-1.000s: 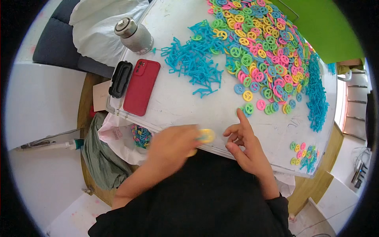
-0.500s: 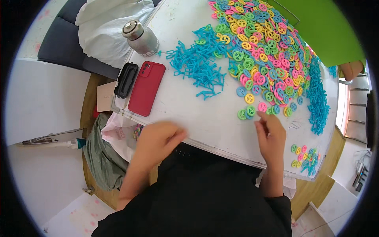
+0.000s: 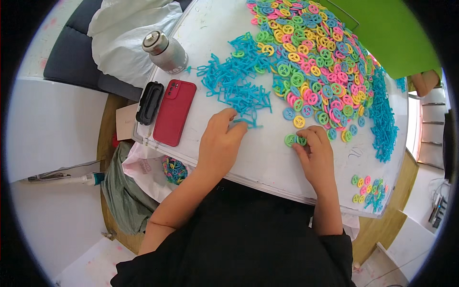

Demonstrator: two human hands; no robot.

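Note:
My left hand point(image 3: 221, 143) is at the near edge of a loose heap of blue forked plastic pieces point(image 3: 234, 81). Its thumb and forefinger close on one blue forked piece point(image 3: 246, 122) at the heap's tip. On the right, my right hand point(image 3: 317, 155) has its fingertips around a small green plastic wheel point(image 3: 301, 140) lying on the table. Another green wheel point(image 3: 289, 139) lies just left of it. Beyond that hand spreads a big pile of pink, yellow, green and blue wheels point(image 3: 320, 62). A yellow wheel point(image 3: 299, 121) sits apart at its near edge.
A red phone point(image 3: 174, 112), a black case point(image 3: 150, 103) and a steel bottle point(image 3: 166, 51) stand on the white table's left. More blue pieces point(image 3: 383, 119) line the right side, with a small mixed group point(image 3: 370, 191) near the corner. Below the left edge hangs a bag point(image 3: 143, 172) of assembled-looking pieces.
My left hand has moved from the table's front edge forward and right to the blue pieces. My right hand has shifted slightly left onto the green wheel; the pink wheel near it no longer shows.

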